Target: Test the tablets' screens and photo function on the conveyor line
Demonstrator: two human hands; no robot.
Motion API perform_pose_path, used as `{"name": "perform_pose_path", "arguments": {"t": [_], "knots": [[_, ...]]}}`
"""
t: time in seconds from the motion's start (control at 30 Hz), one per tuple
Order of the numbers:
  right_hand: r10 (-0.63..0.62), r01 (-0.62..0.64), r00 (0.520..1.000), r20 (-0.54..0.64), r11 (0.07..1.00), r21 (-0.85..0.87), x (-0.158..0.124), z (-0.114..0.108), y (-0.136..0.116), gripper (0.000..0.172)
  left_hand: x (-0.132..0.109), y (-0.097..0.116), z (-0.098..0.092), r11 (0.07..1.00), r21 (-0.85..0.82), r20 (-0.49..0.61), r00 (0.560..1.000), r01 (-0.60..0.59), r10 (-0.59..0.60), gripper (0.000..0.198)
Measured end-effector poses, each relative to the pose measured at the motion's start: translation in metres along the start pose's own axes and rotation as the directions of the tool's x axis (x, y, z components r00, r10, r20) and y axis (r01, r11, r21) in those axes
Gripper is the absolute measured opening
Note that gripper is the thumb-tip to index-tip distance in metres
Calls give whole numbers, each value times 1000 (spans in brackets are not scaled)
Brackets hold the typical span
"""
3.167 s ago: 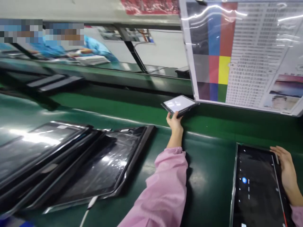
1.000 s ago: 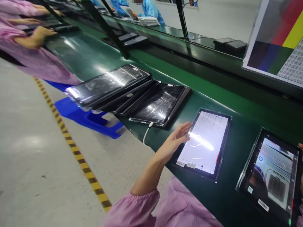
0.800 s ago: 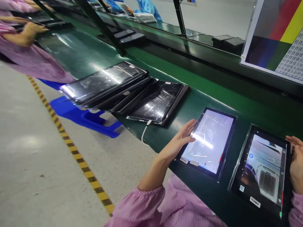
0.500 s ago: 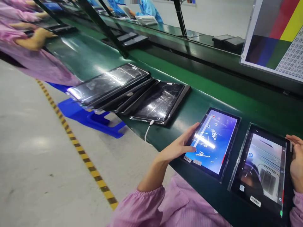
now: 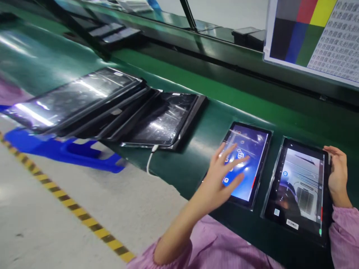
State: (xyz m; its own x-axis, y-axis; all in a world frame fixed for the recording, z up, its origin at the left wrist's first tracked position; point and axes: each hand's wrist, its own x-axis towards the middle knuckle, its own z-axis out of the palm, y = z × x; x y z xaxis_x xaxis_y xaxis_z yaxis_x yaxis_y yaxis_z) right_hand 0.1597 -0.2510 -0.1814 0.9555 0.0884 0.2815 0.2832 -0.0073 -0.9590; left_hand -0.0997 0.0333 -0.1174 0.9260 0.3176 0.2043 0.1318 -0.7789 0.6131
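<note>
Above a tablet with a lit blue home screen [image 5: 254,145], my left hand [image 5: 220,177] is spread, its fingers apart and covering part of the screen. Whether a fingertip touches the glass, I cannot tell. Just to the right lies a second tablet [image 5: 301,186] showing a camera picture, with a barcode label on its lower border. My right hand [image 5: 338,177] is closed around this tablet's right edge near the top corner. Both tablets lie on the green bench, apart from each other, with clear film extending past their edges.
Left on the bench lies a fanned stack of dark film-wrapped tablets [image 5: 73,99]. A white cable [image 5: 149,160] runs from the nearest tablet [image 5: 164,121] over the bench edge. A colour test chart [image 5: 311,41] stands at upper right. Below are a blue stool [image 5: 56,151] and striped floor tape [image 5: 70,205].
My left hand has left the blue-screen tablet's left edge and moved over its screen, fingers spreading. My right hand stays at the other tablet's edge. The view has shifted, so the bench appears farther left.
</note>
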Motion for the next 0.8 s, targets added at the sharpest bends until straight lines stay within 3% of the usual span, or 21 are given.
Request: {"name": "perform_pose_path", "arguments": {"t": [0.1, 0.2, 0.43, 0.67, 0.8], "knots": [[-7, 7, 1000, 8, 1000, -5, 0, 2, -3, 35, 6, 34, 22, 979, 68, 163, 970, -192, 179, 33], [-10, 10, 1000, 18, 1000, -12, -1, 3, -7, 34, 10, 51, 36, 954, 106, 218, 943, -281, 254, 34], [-16, 18, 1000, 23, 998, -55, -2, 6, -9, 32, 26, 61, 49, 948, 161, 197, 950, -276, 243, 37], [-16, 20, 999, 41, 997, -79, -2, 5, -11, 33, 82, 71, 74, 928, 244, 89, 959, -282, 268, 40], [-22, 25, 999, 46, 997, -75, -1, 5, -13, 31, 106, 73, 83, 904, 299, 97, 952, -305, 289, 43]]}}
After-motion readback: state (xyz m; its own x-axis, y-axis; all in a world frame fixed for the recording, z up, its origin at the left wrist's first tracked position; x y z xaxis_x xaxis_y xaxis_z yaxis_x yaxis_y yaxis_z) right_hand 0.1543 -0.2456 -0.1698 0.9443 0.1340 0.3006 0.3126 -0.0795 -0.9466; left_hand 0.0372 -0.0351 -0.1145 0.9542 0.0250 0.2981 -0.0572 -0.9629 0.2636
